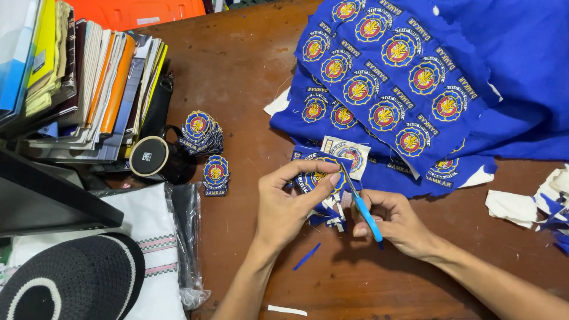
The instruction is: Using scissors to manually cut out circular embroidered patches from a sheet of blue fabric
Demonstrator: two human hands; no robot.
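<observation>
Blue patch (317, 178) pinched in left hand (284, 207), beside scissors (363, 207).

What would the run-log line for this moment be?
left hand: holds embroidered patch | right hand: works blue-handled scissors at patch edge | cut patches stacked by black mug | surface: wooden table
</observation>
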